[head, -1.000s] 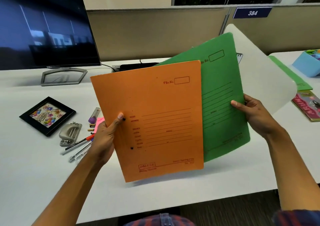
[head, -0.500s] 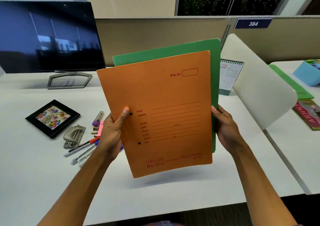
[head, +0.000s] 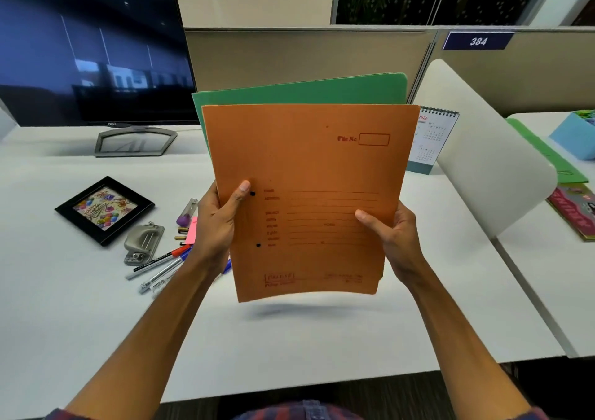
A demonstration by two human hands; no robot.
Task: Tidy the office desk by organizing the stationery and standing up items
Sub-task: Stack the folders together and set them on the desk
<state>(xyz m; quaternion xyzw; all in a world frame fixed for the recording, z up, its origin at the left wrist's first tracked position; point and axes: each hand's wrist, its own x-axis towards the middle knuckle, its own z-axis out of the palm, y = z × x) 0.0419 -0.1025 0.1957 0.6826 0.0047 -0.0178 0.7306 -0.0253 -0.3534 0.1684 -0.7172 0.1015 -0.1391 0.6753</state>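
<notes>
I hold an orange file folder upright above the white desk, with a green folder stacked right behind it so only its top strip shows. My left hand grips the stack's left edge, thumb on the orange cover. At the right edge my right hand grips both folders. Left of my left hand lie several pens, a metal hole punch, a pink sticky pad and a purple-tipped item. A black picture frame lies flat further left.
A monitor on its stand fills the back left. A desk calendar stands behind the folders. A white curved divider separates the neighbouring desk, which holds another green folder, a blue box and a colourful book.
The green folder has slid from the right to directly behind the orange one. My right hand moved in and now grips both folders' right edge. The stack stands straighter.
</notes>
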